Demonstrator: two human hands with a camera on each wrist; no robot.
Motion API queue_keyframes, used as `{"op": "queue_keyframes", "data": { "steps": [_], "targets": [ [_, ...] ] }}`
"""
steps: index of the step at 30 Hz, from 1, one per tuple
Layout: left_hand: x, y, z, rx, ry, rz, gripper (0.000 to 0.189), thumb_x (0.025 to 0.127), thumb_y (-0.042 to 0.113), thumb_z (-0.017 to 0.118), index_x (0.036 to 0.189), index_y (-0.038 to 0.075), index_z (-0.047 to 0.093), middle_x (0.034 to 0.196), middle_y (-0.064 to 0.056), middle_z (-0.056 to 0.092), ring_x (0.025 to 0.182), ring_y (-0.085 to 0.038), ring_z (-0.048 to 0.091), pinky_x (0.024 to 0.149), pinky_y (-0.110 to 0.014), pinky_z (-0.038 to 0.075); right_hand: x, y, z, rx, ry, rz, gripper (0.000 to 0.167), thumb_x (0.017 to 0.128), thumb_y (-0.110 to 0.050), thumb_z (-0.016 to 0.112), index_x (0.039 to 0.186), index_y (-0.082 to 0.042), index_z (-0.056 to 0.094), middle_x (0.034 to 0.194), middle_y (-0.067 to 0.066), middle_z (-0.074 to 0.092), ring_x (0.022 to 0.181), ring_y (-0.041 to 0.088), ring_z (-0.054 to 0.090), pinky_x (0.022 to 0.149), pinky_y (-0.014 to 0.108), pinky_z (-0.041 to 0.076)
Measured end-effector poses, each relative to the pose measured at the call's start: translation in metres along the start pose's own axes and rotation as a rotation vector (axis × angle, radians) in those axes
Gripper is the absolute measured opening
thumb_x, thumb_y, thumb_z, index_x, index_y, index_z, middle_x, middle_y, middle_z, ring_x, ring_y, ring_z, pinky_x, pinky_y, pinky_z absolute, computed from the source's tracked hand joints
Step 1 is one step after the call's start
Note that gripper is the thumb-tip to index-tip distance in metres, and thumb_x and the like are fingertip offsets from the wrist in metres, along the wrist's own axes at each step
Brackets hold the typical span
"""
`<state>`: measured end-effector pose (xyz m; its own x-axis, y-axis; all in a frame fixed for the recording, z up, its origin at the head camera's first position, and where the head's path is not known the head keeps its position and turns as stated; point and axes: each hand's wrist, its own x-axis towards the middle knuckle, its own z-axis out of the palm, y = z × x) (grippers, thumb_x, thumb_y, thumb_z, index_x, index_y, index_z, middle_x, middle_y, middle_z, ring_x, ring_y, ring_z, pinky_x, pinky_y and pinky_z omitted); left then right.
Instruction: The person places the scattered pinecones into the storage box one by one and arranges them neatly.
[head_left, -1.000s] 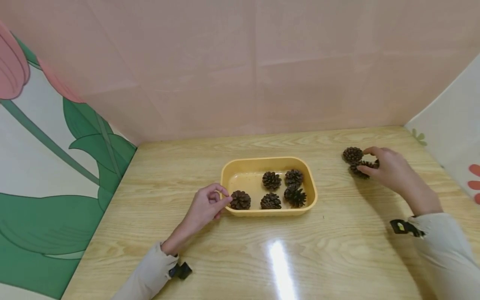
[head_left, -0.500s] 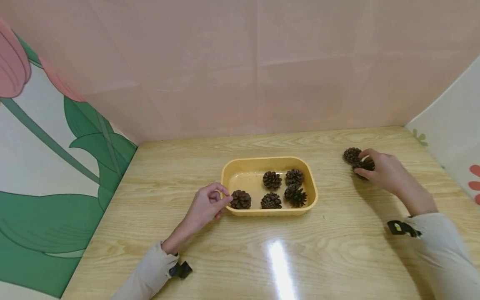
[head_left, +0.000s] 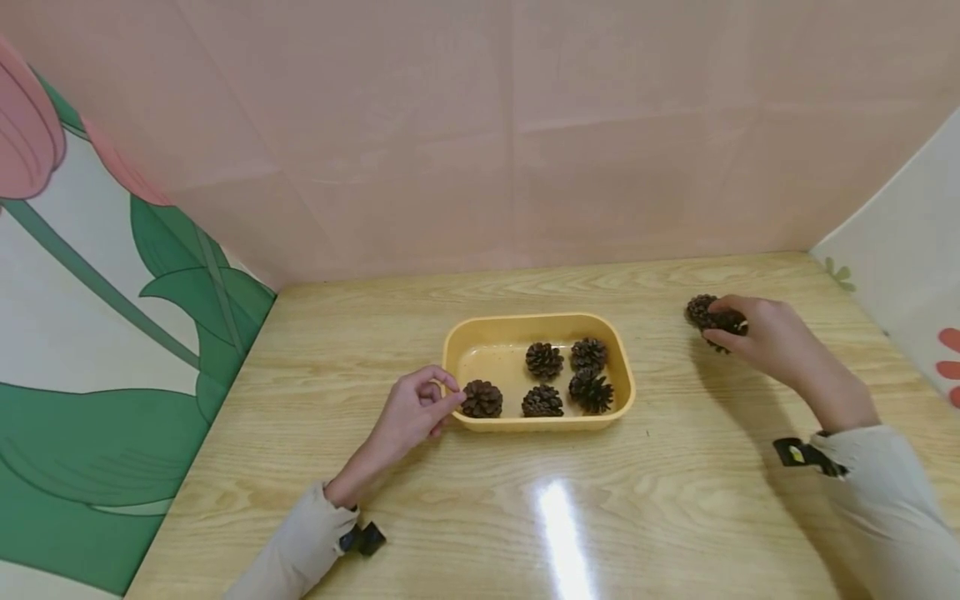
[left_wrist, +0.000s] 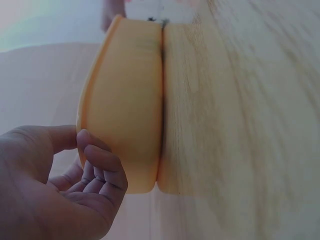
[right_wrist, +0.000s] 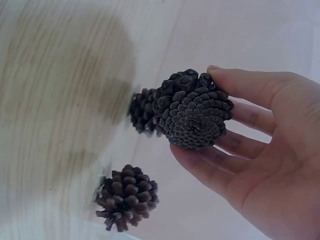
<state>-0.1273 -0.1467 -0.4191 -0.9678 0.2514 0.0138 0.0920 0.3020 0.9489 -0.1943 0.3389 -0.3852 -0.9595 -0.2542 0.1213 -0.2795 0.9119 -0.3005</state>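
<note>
My right hand (head_left: pixel 776 337) pinches a dark brown pine cone (right_wrist: pixel 192 117) between thumb and fingers at the far right of the table. Two more pine cones are close by: one (head_left: pixel 699 310) just left of the held cone in the head view, another (right_wrist: pixel 127 197) lower in the right wrist view. My left hand (head_left: pixel 408 408) grips the rim of a yellow plastic tray (left_wrist: pixel 125 100) at its front left corner. Inside the tray, one pine cone (head_left: pixel 482 400) lies right by the left fingertips, with several others toward the middle and right.
The wood-grain table (head_left: pixel 450 508) reaches back to a pink wall covering (head_left: pixel 487 167). Panels with painted flowers, one green-leafed (head_left: pixel 172 283) and one white (head_left: pixel 907 250), stand at its left and right. A bright light reflection (head_left: pixel 562 542) lies on the front of the table.
The right hand has closed its fingers on a pine cone and lifted it slightly, uncovering another cone below it. The left hand and the tray have stayed put.
</note>
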Motion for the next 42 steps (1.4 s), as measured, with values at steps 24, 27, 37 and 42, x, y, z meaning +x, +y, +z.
{"op": "queue_keyframes", "data": {
  "steps": [24,27,37,42],
  "targets": [
    [-0.008,0.030,0.000,-0.019,-0.010,-0.018,0.011,0.093,0.004,0.070,0.097,-0.003,0.063,0.064,-0.025,0.057,0.046,-0.025,0.050,0.042,-0.021,0.040,-0.002,-0.050,-0.009,0.045,0.177,-0.122,0.039,0.092,-0.021,0.074,0.122,0.001,0.065,0.108,0.023,0.069,0.080,0.032,0.067,0.066,0.052,0.051],
    [-0.008,0.030,0.000,-0.019,-0.013,-0.014,0.011,0.093,0.004,0.070,0.097,-0.003,0.063,0.064,-0.026,0.057,0.046,-0.027,0.050,0.042,-0.021,0.040,-0.003,-0.057,-0.009,0.056,0.198,-0.136,0.038,0.092,-0.020,0.074,0.123,0.001,0.065,0.112,0.025,0.068,0.079,0.033,0.066,0.070,0.053,0.051],
    [-0.008,0.029,-0.001,-0.012,-0.006,-0.013,0.010,0.092,0.004,0.070,0.097,-0.003,0.063,0.064,-0.025,0.057,0.046,-0.022,0.049,0.042,-0.019,0.039,-0.002,-0.085,-0.005,0.140,0.181,-0.176,0.040,0.094,-0.019,0.072,0.127,0.001,0.062,0.124,0.024,0.063,0.113,0.044,0.059,0.092,0.060,0.046],
    [-0.007,0.029,0.000,-0.014,-0.009,-0.003,0.010,0.092,0.003,0.070,0.097,-0.004,0.063,0.063,-0.023,0.057,0.045,-0.022,0.049,0.042,-0.019,0.039,-0.003,-0.095,-0.003,0.149,0.202,-0.223,0.038,0.092,-0.016,0.073,0.125,0.001,0.063,0.122,0.022,0.065,0.113,0.042,0.059,0.092,0.059,0.046]
  ]
}}
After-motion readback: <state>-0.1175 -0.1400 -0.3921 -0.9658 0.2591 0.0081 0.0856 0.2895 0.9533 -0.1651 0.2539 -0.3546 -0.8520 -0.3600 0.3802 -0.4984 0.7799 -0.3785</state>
